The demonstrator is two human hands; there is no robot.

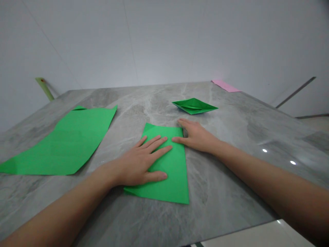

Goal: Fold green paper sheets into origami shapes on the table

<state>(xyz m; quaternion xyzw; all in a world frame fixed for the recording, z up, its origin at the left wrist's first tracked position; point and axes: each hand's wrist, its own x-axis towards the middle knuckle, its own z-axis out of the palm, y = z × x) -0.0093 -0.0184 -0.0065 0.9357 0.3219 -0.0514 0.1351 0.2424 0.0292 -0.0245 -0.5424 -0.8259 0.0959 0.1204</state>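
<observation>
Counts: three green paper items, one pink item, one green strip, two hands, one table.

Far left, thin green strip point(45, 88) leaning at the wall; too small to tell what it is. Next, large green sheet point(61, 140) flat on the grey marble table point(231, 144), its far corner slightly curled; single sheet or stack, cannot tell.

Centre, near the front edge: folded green sheet point(172, 178), a tall rectangle lying flat, near edge looks doubled, smooth matte surface. Left hand point(142, 161) lies on it palm down, open, fingers spread and pressing flat, covering its left half. Right hand point(196, 137) also open and flat, palm on the table just beside the sheet's far right corner, thumb tip touching the sheet's right edge; that corner is partly hidden by the fingers.

Behind the right hand, apart from it: folded green paper model point(194, 105), low and pointed, boat-like; inner folds hard to read. Far right corner of the table: pink paper point(226, 85), flat, small in view. Both forearms cut off by the frame.
</observation>
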